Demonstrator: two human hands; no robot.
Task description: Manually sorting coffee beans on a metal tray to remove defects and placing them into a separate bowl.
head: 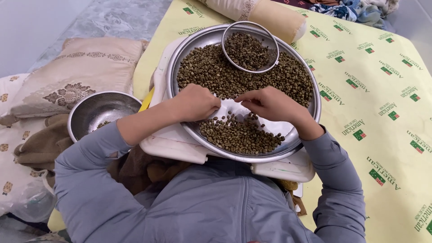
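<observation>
A wide round metal tray [310, 96] rests on a white board [171, 144] in front of me, filled with greenish-brown beans [211, 74]. A white sheet [231, 108] lies in the tray's middle with a smaller heap of beans [238, 135] near me. My left hand [194, 102] rests on the beans at the sheet's left edge, fingers curled. My right hand [270, 104] is beside it, fingertips pinched over the sheet; whether a bean is between them is hidden. A small metal sieve [249, 47] with darker beans sits at the tray's far side.
A steel bowl [101, 112] with a few beans stands at my left on brown cloth [40, 141]. Patterned cushions [76, 72] lie further left. A yellow printed mattress cover [378, 99] spreads to the right, with a bolster pillow [265, 15] behind the tray.
</observation>
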